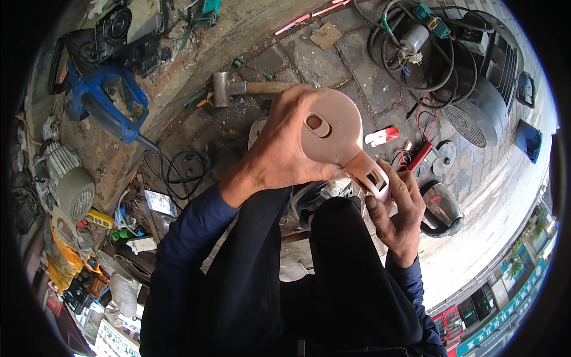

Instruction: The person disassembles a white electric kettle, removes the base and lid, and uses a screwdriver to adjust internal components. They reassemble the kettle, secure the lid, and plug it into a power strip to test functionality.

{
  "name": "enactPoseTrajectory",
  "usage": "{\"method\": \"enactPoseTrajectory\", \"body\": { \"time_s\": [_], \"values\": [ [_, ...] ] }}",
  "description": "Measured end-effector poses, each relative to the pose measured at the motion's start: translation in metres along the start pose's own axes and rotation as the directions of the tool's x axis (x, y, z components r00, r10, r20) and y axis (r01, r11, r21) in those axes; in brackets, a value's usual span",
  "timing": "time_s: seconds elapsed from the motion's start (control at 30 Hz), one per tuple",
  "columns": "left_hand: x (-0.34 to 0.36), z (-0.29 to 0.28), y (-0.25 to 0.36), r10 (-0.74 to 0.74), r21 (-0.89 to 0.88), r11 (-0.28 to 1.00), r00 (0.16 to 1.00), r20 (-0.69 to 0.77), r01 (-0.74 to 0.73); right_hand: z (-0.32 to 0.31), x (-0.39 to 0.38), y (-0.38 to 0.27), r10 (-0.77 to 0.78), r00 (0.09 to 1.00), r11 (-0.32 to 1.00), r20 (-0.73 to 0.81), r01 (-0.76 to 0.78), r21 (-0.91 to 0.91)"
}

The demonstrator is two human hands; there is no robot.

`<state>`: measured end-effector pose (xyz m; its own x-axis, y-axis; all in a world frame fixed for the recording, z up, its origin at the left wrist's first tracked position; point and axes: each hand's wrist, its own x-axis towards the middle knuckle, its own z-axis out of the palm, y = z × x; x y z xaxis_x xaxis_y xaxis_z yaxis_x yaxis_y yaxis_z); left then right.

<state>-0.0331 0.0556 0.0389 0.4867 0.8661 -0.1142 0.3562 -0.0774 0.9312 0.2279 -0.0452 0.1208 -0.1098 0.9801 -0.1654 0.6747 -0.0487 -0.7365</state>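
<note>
Above my knees I hold a pink plastic housing (339, 116) with a round, flat face and a short handle-like arm. An oval slot shows in the round face, and a longer opening with something dark inside shows in the arm. My left hand (279, 143) wraps round the left side of the round part, thumb along its lower edge. At the arm's end, my right hand (399, 211) grips with thumb and fingers. The far side of the housing is hidden, and I cannot tell its exact kind.
A hammer (223, 89) lies on the paving beyond my hands. To the left are a blue power tool (101, 98) and a motor (74, 190). At right are a red-and-white item (382, 136), a red meter probe or tool (421, 159), a glass jug (441, 205) and coiled cable (380, 65).
</note>
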Motion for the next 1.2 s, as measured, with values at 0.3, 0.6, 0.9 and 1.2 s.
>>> {"method": "enactPoseTrajectory", "body": {
  "time_s": [0.3, 0.6, 0.9, 1.2],
  "values": [
    [-0.001, 0.001, -0.002, 0.032, -0.011, 0.999, 1.000, 0.001, -0.032, 0.005, -0.007, 0.004, 0.002, 1.000, 0.999, 0.019, -0.002, -0.038],
    [-0.001, -0.004, -0.004, 0.054, -0.030, 0.998, 0.998, 0.022, -0.053, 0.003, -0.006, 0.002, 0.006, 0.999, 1.000, 0.053, -0.006, 0.003],
    [0.003, -0.007, -0.003, -0.010, -0.024, 1.000, 0.998, 0.068, 0.011, 0.002, -0.001, -0.004, 0.075, 0.997, 0.997, 0.025, -0.075, 0.017],
    [0.012, 0.003, -0.013, 0.014, 0.096, 0.995, 0.999, 0.034, -0.017, 0.003, 0.007, 0.004, 0.083, 0.996, 0.990, -0.043, -0.077, 0.117]
  ]
}}
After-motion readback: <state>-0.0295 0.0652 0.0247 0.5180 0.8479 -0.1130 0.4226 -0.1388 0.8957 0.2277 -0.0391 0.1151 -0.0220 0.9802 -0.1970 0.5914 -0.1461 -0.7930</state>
